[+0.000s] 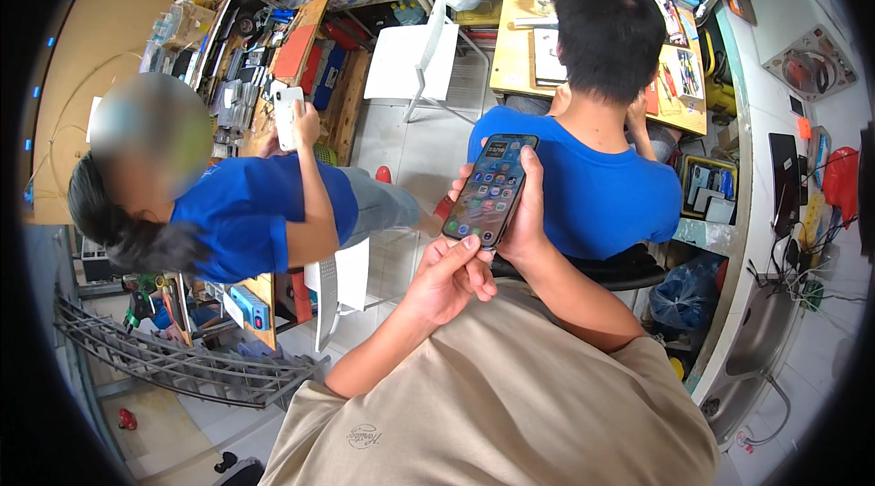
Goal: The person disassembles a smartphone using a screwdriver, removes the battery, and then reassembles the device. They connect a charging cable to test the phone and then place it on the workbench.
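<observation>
A dark smartphone [490, 194] is held upright in front of my chest, its lit screen showing rows of app icons. My right hand [523, 217] is closed around it, thumb along the right edge and fingertips showing past the left edge. At the phone's lower end, my left hand [448, 281] has its thumb on the bottom edge. The other fingers of that hand are curled in below the phone, partly hidden.
Ahead sits a person in a blue shirt [583, 176] at a wooden workbench [510, 58]. On the left another person in blue [246, 213] holds a white phone [287, 117]. A white chair [410, 62] stands between the benches; a sink [761, 331] is at right.
</observation>
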Demonstrator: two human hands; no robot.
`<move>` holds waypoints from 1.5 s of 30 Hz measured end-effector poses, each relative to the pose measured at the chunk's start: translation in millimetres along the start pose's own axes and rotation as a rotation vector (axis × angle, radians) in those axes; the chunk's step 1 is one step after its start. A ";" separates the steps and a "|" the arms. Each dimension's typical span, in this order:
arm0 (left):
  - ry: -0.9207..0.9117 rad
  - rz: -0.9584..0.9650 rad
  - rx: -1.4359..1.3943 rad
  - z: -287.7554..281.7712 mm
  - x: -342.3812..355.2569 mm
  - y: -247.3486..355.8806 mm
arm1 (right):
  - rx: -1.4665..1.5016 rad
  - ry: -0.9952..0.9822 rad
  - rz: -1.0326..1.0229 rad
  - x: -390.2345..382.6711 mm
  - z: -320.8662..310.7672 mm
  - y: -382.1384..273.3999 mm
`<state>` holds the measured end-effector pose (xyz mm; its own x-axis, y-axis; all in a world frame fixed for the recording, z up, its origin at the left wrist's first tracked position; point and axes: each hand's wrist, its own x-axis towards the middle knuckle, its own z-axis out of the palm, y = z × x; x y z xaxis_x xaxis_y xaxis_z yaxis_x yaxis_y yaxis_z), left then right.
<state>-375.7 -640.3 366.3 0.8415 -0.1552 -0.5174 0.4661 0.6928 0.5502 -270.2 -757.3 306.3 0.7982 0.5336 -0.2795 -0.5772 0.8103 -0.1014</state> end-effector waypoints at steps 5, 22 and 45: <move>0.058 0.014 0.150 -23.4 -2.6 15.0 | 0.010 -0.025 0.058 12.1 11.6 5.3; -0.156 0.019 0.545 -207.6 -10.4 145.2 | -0.020 -0.225 0.133 130.3 30.2 158.8; 0.362 0.183 0.296 -334.0 202.6 398.3 | -0.471 -0.192 0.644 540.3 113.7 179.6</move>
<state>-110.8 -160.6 261.7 0.7925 0.2411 -0.5602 0.4210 0.4483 0.7885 77.1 -295.9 245.6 0.2765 0.9265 -0.2553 -0.9102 0.1671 -0.3790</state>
